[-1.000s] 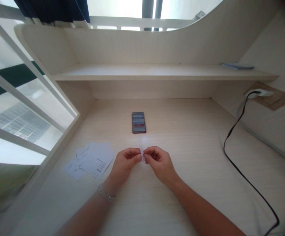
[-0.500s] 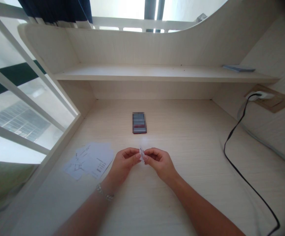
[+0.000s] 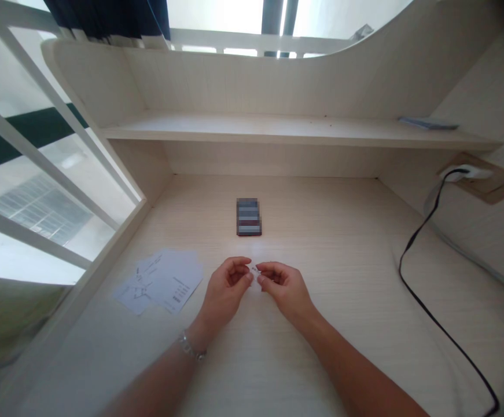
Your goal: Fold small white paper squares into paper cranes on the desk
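While the right hand (image 3: 287,291) is pinching a small white scrap of paper (image 3: 255,271) between closed fingertips, the left hand (image 3: 224,288) is curling in just beside it, and I cannot tell whether its fingers are gripping too. The scrap is sitting between the 2 hands above a desk (image 3: 342,231), with loose papers (image 3: 165,282) lying left, a blurred dark rectangular object (image 3: 249,216) lying ahead, and a black cable (image 3: 420,231) running along the right.

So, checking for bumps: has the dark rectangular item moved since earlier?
No. The dark rectangular item keeps its place against the desk's back edge and the paper sheets; only the view shifted.
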`<state>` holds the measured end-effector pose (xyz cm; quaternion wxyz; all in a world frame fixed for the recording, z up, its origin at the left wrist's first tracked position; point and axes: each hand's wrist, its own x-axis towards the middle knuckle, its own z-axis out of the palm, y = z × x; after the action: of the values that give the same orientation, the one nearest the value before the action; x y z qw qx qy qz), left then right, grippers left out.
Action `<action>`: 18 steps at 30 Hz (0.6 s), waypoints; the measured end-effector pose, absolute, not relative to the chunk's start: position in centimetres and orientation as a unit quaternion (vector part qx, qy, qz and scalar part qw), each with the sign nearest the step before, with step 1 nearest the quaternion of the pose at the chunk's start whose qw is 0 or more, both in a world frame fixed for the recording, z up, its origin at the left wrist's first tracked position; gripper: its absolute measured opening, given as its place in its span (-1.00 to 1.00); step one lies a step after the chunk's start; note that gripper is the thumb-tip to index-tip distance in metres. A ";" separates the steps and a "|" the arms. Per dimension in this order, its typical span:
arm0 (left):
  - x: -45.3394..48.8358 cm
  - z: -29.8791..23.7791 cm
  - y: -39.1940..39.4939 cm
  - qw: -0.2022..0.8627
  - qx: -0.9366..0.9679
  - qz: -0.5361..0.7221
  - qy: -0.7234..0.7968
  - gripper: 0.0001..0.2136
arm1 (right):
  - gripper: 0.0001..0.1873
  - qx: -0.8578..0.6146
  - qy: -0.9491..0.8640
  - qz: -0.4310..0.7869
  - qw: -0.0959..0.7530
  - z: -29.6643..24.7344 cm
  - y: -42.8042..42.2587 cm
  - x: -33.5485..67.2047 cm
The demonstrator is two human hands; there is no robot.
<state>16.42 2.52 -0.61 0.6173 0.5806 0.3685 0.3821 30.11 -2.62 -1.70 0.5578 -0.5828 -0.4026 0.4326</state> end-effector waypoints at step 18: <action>16.1 -0.4 2.1 0.575 0.644 0.328 0.384 -0.83 | -0.81 -0.571 -0.422 0.437 0.552 -1.2 -2.8 30.1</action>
<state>16.11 2.13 -0.37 0.5746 0.6440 0.3841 0.3281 30.08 -2.78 -1.22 0.5518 -0.5714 -0.4218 0.4372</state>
